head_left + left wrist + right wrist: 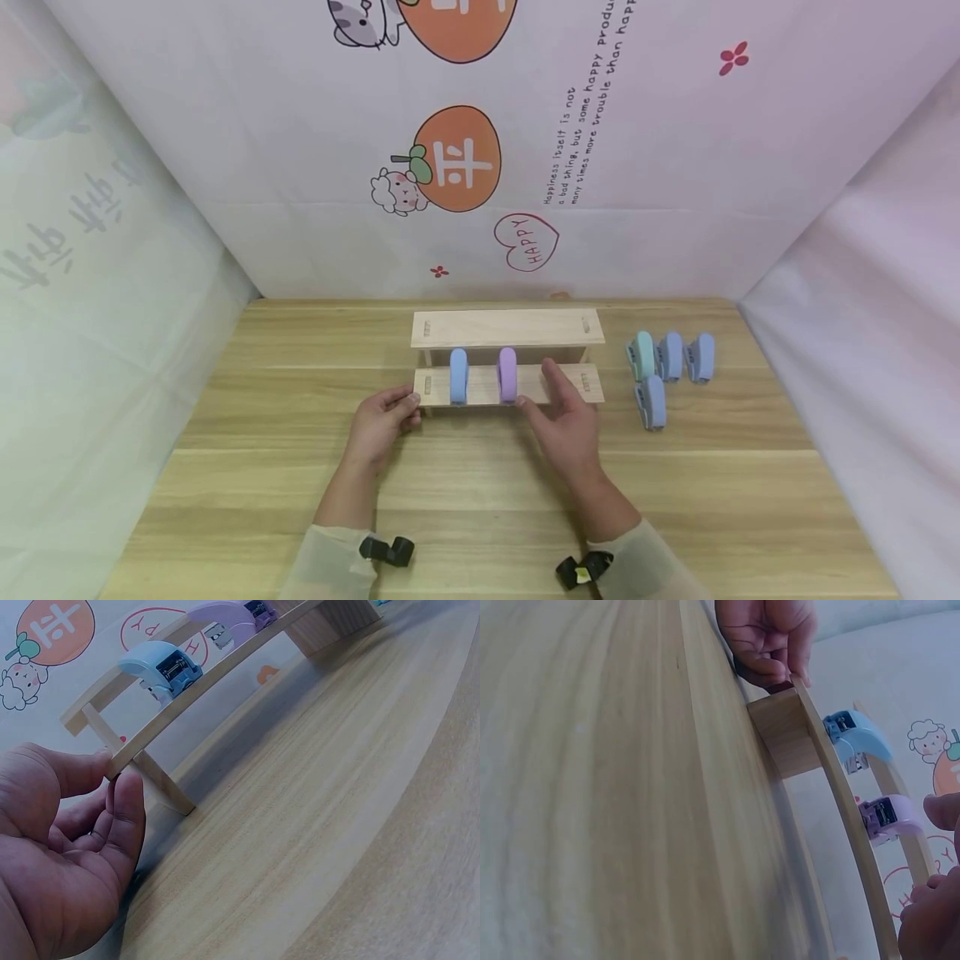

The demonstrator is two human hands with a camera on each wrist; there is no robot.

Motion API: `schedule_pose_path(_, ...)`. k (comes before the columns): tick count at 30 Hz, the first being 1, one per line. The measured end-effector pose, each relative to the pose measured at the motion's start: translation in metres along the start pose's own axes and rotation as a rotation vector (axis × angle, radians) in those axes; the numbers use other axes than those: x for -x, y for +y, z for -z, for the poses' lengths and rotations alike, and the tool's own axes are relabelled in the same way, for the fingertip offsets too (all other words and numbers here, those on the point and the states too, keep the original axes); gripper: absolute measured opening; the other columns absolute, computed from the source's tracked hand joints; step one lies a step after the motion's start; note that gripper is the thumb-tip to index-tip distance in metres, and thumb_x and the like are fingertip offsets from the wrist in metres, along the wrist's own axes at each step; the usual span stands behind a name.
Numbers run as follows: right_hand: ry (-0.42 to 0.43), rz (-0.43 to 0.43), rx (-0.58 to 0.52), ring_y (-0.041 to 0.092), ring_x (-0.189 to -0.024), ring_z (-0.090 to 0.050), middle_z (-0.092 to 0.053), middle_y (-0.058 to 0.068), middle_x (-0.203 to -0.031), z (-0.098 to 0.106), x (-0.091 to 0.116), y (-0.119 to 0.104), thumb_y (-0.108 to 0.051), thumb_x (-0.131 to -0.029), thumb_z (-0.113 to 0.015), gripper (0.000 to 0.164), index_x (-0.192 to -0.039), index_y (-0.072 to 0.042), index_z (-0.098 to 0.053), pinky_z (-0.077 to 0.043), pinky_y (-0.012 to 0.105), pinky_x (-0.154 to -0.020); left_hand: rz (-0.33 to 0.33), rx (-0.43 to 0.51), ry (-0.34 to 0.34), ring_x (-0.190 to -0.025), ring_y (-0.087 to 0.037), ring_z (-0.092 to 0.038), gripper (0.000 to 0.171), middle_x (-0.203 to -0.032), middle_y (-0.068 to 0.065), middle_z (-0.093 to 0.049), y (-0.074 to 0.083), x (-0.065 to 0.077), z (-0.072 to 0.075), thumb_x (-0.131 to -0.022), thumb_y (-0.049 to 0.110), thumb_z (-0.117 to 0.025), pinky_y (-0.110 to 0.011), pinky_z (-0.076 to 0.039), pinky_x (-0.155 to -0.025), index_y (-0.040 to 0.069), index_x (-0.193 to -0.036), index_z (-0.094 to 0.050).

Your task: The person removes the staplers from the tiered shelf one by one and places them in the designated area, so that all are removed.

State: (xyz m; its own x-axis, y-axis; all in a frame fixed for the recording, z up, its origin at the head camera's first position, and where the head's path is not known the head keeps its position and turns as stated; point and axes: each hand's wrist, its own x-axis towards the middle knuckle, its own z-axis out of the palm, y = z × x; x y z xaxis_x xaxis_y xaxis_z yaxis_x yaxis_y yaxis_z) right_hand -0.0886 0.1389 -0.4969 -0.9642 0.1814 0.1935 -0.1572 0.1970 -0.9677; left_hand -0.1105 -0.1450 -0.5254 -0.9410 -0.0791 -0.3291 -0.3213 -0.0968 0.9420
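Observation:
A small wooden two-step rack [540, 387] stands on the table. On its lower front step sit a blue stapler [458, 377] and, to its right, a purple stapler [507, 375]. My left hand [381, 423] pinches the front left corner of that step between thumb and fingers, plainly seen in the left wrist view. My right hand [568, 429] is spread over the step's right part, its thumb tip beside the front end of the purple stapler and its index finger reaching toward the back. Nothing is held in it. Only part of it shows in the right wrist view.
Right of the rack lie a green stapler [641, 356] and several blue staplers, one blue stapler [651, 402] nearer the front. The rack's higher back step [510, 327] stands behind. A printed cloth [637, 233] hangs along the table's back edge.

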Motion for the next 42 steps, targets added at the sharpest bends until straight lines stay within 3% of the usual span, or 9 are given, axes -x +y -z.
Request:
schedule_pose_path(5,-0.022,-0.022,-0.014,0.029,-0.142,-0.048,-0.048,0.016,-0.155,-0.008,0.001,-0.008,0.001,-0.087,-0.082,0.071,-0.150,0.002,-0.048,-0.040,0.031,-0.116,0.002,-0.002,0.002,-0.090,-0.022,-0.070,0.038,-0.111,-0.018,-0.070,-0.001,-0.001,0.001,-0.100,0.010,-0.070,-0.029,-0.064,-0.082,-0.007,-0.133,-0.063)
schedule_pose_path(10,-0.055,-0.049,-0.027,0.032,-0.144,-0.046,-0.045,0.019,-0.156,-0.011,0.005,-0.031,0.003,-0.089,-0.079,0.071,-0.151,0.006,-0.045,-0.039,0.041,-0.118,0.001,-0.007,-0.002,-0.091,-0.023,-0.070,0.039,-0.111,-0.017,-0.069,-0.001,-0.001,0.002,-0.100,0.012,-0.071,-0.028,-0.064,-0.082,-0.006,-0.133,-0.062)
schedule_pose_path(16,-0.068,0.001,-0.037,0.035,-0.143,-0.046,-0.045,0.023,-0.155,-0.013,0.006,-0.041,0.007,-0.087,-0.079,0.071,-0.149,0.010,-0.044,-0.040,0.046,-0.117,0.005,-0.006,-0.005,-0.091,-0.023,-0.070,0.039,-0.110,-0.016,-0.069,-0.002,-0.001,0.002,-0.100,0.012,-0.071,-0.027,-0.064,-0.082,-0.006,-0.133,-0.063)
schedule_pose_path(37,-0.082,0.023,-0.043,0.033,-0.145,-0.043,-0.043,0.028,-0.155,-0.031,0.004,-0.036,0.008,-0.088,-0.078,0.071,-0.150,0.011,-0.043,-0.038,0.038,-0.118,0.006,0.003,-0.008,-0.091,-0.023,-0.070,0.037,-0.112,-0.018,-0.069,-0.002,-0.003,0.003,-0.100,0.010,-0.071,-0.029,-0.064,-0.082,-0.006,-0.132,-0.063)
schedule_pose_path(42,-0.075,0.008,-0.017,0.031,-0.145,-0.042,-0.042,0.022,-0.156,-0.036,0.000,-0.017,0.006,-0.088,-0.079,0.073,-0.151,0.008,-0.042,-0.039,0.034,-0.116,-0.001,0.003,-0.011,-0.092,-0.023,-0.070,0.038,-0.113,-0.019,-0.069,-0.002,-0.003,0.003,-0.100,0.011,-0.071,-0.029,-0.064,-0.083,-0.007,-0.132,-0.063)
